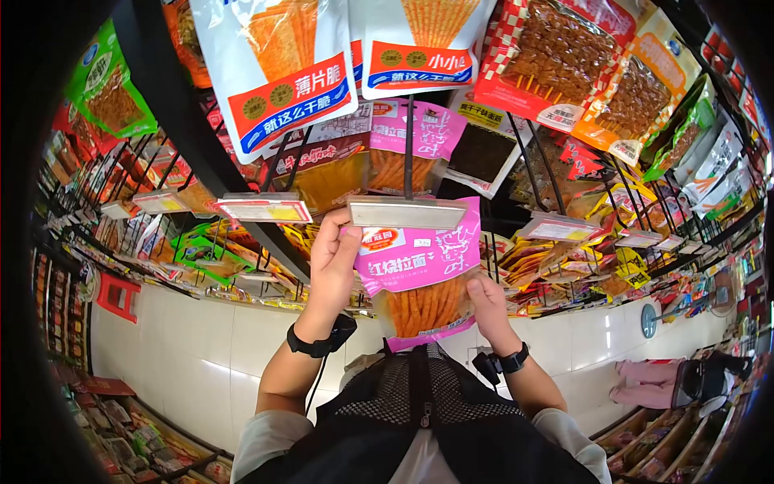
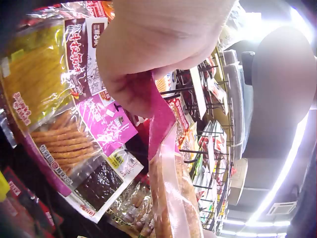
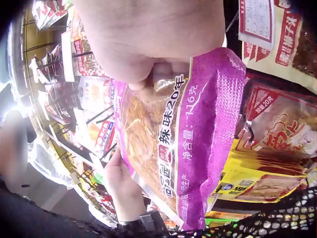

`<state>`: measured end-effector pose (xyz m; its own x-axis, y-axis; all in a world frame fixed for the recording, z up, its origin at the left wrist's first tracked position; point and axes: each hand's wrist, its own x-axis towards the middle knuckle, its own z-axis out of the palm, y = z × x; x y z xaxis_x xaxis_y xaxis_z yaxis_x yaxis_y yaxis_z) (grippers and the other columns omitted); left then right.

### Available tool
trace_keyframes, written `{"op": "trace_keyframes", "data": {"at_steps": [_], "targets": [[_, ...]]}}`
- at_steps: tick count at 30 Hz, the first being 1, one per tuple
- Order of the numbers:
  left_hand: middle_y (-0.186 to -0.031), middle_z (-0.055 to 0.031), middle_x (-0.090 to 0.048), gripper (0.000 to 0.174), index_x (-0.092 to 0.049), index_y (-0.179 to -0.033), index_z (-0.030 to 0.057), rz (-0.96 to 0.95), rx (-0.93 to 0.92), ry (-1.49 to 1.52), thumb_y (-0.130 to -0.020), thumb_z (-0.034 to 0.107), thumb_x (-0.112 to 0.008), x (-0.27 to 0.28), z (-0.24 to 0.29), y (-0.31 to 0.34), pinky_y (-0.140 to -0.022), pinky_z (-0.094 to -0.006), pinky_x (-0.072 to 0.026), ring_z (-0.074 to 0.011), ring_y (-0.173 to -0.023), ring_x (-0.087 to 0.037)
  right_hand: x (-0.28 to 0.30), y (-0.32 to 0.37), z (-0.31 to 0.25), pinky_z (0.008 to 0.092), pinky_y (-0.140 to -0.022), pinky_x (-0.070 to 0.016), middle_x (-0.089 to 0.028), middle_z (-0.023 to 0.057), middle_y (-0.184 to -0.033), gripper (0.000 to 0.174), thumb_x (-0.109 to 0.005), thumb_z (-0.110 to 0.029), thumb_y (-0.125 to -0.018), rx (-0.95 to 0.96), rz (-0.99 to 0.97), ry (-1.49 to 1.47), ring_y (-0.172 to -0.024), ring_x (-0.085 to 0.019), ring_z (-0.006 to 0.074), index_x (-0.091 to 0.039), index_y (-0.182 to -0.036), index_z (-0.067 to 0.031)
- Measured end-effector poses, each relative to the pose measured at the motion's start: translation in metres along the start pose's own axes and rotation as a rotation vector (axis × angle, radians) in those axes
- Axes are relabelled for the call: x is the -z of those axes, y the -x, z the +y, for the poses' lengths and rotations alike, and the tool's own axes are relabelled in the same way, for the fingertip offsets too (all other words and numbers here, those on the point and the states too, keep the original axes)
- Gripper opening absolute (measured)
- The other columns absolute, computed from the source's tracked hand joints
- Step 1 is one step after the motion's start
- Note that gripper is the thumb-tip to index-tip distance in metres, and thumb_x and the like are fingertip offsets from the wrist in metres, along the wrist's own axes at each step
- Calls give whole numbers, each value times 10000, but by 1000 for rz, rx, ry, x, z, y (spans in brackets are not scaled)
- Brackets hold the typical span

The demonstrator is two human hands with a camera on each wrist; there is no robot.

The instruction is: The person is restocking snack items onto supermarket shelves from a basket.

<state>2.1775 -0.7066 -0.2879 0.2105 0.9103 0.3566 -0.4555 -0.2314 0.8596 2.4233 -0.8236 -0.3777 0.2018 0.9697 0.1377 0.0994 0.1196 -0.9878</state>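
Left hand (image 1: 334, 258) and right hand (image 1: 488, 302) pinch the pink packet (image 1: 419, 274) under the price tag (image 1: 407, 214); hung or unhooked, unclear.

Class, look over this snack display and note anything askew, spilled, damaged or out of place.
Nothing stands out. The pink packet, held by the left hand and right hand, looks intact, with nothing spilled. The other packets hang in their rows.
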Motion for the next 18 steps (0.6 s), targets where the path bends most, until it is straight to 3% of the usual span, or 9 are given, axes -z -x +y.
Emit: {"op": "trace_keyframes", "data": {"at_steps": [5,9,10,13,14,18], "targets": [[-1112,-58,-626,219,-539,-1190,3,-23,-137,-110,-1053,157,-465,2,4,0,-909,-257,-456,-95,-1002,-576,-10,-2,4,240,-698,-427,-553,-19,-826,293,-518,-275,-1036,61,54,-9,-754,-499,72,-598,-930,-15],[-1058,-53,-622,213,-541,-1180,7,15,-149,-94,-983,72,-589,-8,20,-6,-879,-248,-465,-91,-957,-579,-22,-5,-26,244,-707,-429,-552,-10,-827,299,-517,-280,-1037,147,63,46,-766,-499,74,-598,-938,-9],[-1077,-66,-597,326,-533,-1181,22,39,-147,-63,-900,53,-694,-9,22,-11,-888,-274,-466,-107,-969,-564,-24,-6,-28,246,-711,-430,-552,-7,-827,298,-516,-276,-1037,159,64,54,-771,-500,75,-597,-940,-7],[-1124,-72,-549,416,-518,-1193,42,162,-328,-367,-825,-27,-702,-14,19,-30,-873,-271,-483,-130,-930,-593,-33,-19,-30,251,-704,-436,-552,-3,-821,287,-510,-256,-1040,138,66,-5,-767,-503,76,-593,-937,-1],[-1142,-70,-516,512,-514,-1204,52,181,-436,-541,-750,-31,-734,-14,17,-38,-855,-271,-477,-135,-921,-587,-36,-20,-31,251,-702,-438,-553,-3,-820,283,-509,-248,-1041,167,82,29,-766,-503,75,-592,-934,0],[-1106,-141,-498,555,-532,-1146,43,147,-386,-658,-684,56,-837,-23,16,-45,-925,-365,-431,-290,-1056,-520,-41,-18,-34,249,-693,-442,-557,0,-817,273,-505,-230,-1042,174,108,42,-759,-504,72,-588,-923,1]]}}
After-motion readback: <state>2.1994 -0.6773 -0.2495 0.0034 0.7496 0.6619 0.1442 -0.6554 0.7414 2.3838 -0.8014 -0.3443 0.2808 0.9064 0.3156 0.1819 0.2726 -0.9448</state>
